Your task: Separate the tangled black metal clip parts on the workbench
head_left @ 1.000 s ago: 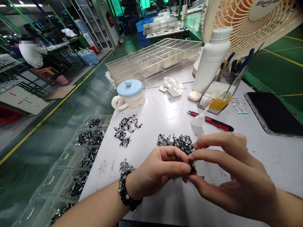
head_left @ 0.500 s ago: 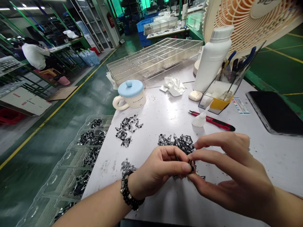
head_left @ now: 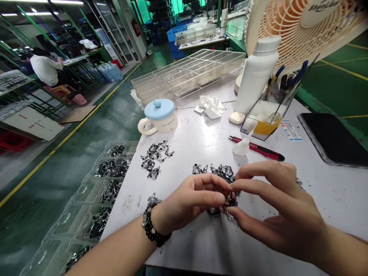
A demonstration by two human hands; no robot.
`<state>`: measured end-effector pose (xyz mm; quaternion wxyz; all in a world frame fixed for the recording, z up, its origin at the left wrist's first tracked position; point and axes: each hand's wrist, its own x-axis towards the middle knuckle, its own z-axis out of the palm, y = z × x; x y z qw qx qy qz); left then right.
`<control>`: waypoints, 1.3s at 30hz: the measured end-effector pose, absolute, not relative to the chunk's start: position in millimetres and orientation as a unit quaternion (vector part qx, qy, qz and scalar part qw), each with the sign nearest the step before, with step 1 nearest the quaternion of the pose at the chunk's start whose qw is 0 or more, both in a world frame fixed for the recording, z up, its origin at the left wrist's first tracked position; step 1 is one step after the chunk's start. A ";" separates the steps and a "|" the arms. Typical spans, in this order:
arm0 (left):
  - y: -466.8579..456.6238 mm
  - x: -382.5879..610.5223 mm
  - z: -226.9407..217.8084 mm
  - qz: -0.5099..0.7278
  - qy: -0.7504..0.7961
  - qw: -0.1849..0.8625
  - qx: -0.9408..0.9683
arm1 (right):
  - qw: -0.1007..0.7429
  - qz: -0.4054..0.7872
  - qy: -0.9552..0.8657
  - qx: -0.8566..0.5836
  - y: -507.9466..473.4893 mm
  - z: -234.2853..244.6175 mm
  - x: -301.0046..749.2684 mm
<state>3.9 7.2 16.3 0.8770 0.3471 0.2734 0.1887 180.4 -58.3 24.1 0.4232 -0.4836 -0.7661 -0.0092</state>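
Over the white table, my left hand [head_left: 191, 199] and my right hand [head_left: 277, 209] meet at the fingertips. Between them is a small black plastic part [head_left: 231, 200], partly covered by the fingers. My left thumb and forefinger are closed at its left side; my right thumb and fingertips pinch it from the right. Just behind the hands lies a pile of small black and clear parts [head_left: 222, 172], partly hidden. A second cluster of such parts [head_left: 155, 153] is spread farther left. Tiny silvery pieces [head_left: 153, 199] lie beside my left wrist.
A lidded mug [head_left: 166, 122], crumpled tissue [head_left: 211, 107], red utility knife [head_left: 266, 151], white nozzle bottle [head_left: 241, 147], tool holder [head_left: 260, 119] and phone [head_left: 335, 138] stand or lie around. A fan [head_left: 296, 34] is behind. A compartment tray [head_left: 82, 189] of black parts sits lower left.
My left thumb has drawn back slightly to the left, so more of the black part shows between the fingertips. My right hand has shifted only slightly.
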 end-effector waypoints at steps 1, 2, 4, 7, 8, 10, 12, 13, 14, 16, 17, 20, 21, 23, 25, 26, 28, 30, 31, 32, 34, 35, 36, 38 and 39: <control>12.9 1.2 19.4 0.206 0.290 0.843 0.404 | 0.418 -0.013 -0.769 -0.484 -57.0 22.4 181.9; 20.0 -2.7 23.2 0.231 0.318 0.787 0.476 | 0.410 -0.018 -0.772 -0.485 -55.4 19.8 183.4; 38.0 -14.5 31.1 0.293 0.398 0.571 0.655 | 0.381 -0.033 -0.784 -0.490 -51.3 12.4 186.6; 67.5 -39.0 38.6 0.317 0.485 0.401 0.710 | 0.303 -0.054 -0.802 -0.512 -45.2 -1.2 191.7; 75.9 -47.1 38.6 0.310 0.510 0.344 0.724 | 0.276 -0.060 -0.805 -0.522 -43.8 -4.8 193.5; 88.5 -59.7 34.4 0.273 0.535 0.258 0.757 | 0.245 -0.071 -0.803 -0.538 -42.1 -9.1 196.9; 95.2 -65.6 26.3 0.220 0.541 0.204 0.786 | 0.244 -0.079 -0.797 -0.547 -41.7 -8.9 199.9; 96.8 -66.2 21.8 0.195 0.541 0.184 0.797 | 0.249 -0.082 -0.793 -0.550 -41.8 -7.7 201.1; 97.5 -65.6 17.5 0.173 0.542 0.165 0.805 | 0.255 -0.085 -0.789 -0.553 -41.9 -6.1 202.0; 97.7 -62.5 11.0 0.142 0.545 0.131 0.816 | 0.264 -0.089 -0.784 -0.555 -42.1 -3.1 203.2; 97.5 -60.9 8.9 0.131 0.545 0.115 0.820 | 0.265 -0.089 -0.784 -0.554 -42.2 -2.2 203.5; 96.6 -57.1 6.7 0.113 0.533 0.079 0.835 | 0.261 -0.092 -0.789 -0.549 -42.3 -1.7 203.2; 95.9 -56.1 6.5 0.110 0.525 0.070 0.841 | 0.258 -0.092 -0.790 -0.548 -42.5 -2.0 202.7; 93.1 -53.0 6.4 0.112 0.503 0.054 0.855 | 0.257 -0.087 -0.791 -0.548 -43.0 -2.4 201.5; 86.9 -47.1 6.5 0.120 0.474 0.045 0.871 | 0.263 -0.073 -0.791 -0.548 -43.5 -2.1 199.9; 81.9 -42.8 6.9 0.127 0.456 0.043 0.880 | 0.269 -0.059 -0.790 -0.547 -43.6 -1.5 199.0; 67.6 -32.2 8.7 0.152 0.413 0.042 0.897 | 0.288 -0.007 -0.786 -0.547 -43.6 0.0 196.8; 48.5 -20.8 11.1 0.189 0.364 0.045 0.911 | 0.313 0.071 -0.770 -0.552 -43.4 1.7 193.8; 38.1 -15.7 12.3 0.208 0.341 0.049 0.915 | 0.322 0.114 -0.759 -0.554 -43.4 2.6 192.1; 28.1 -11.4 13.1 0.224 0.319 0.053 0.919 | 0.331 0.153 -0.747 -0.556 -43.5 3.5 190.2; 11.3 -6.0 14.1 0.299 0.269 0.069 0.913 | 0.347 0.215 -0.727 -0.552 -44.4 5.4 186.4; 5.5 -4.6 14.3 0.329 0.256 0.078 0.906 | 0.355 0.239 -0.719 -0.548 -45.0 6.4 184.8; 1.7 -4.0 14.7 0.356 0.246 0.091 0.897 | 0.363 0.254 -0.713 -0.543 -45.8 7.5 183.5; -0.6 -4.1 16.1 0.392 0.246 0.136 0.876 | 0.377 0.257 -0.708 -0.539 -47.0 10.0 183.1; 0.5 -4.4 17.2 0.402 0.250 0.173 0.864 | 0.378 0.248 -0.711 -0.538 -47.3 11.4 184.1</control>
